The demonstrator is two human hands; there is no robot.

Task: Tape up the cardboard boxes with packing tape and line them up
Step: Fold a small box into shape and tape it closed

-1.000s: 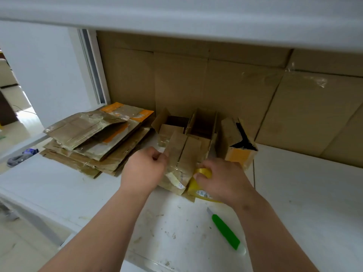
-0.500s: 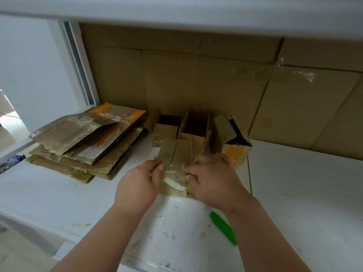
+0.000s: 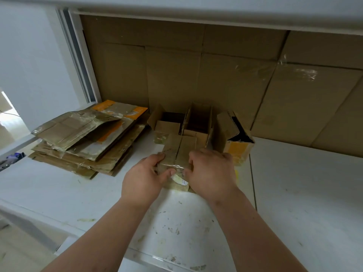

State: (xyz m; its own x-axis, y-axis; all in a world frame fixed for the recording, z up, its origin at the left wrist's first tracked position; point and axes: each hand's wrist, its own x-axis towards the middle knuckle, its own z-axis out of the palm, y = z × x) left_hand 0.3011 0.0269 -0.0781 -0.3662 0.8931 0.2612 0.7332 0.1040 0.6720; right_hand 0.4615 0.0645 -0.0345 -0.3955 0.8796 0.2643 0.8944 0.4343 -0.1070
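A white table point(image 3: 294, 193) carries everything, backed by a wall of large cardboard sheets point(image 3: 176, 75). Toward the table's back left corner lies a stack of flattened boxes point(image 3: 82, 142), glossy with old tape and not yet assembled, which I judge to be most of the work left. Along the back edge near the middle stand three small boxes point(image 3: 198, 122) in a rough row, their tops open, so they look lined up but not sealed. In front of them, near the middle of the table, sits the box in hand point(image 3: 180, 148), flaps folded shut with the seam showing. The left hand point(image 3: 145, 177) grasps its near left corner, thumb pressing a strip of clear tape point(image 3: 172, 166); the right hand point(image 3: 210, 171) curls round its near right corner, so taping looks just begun here
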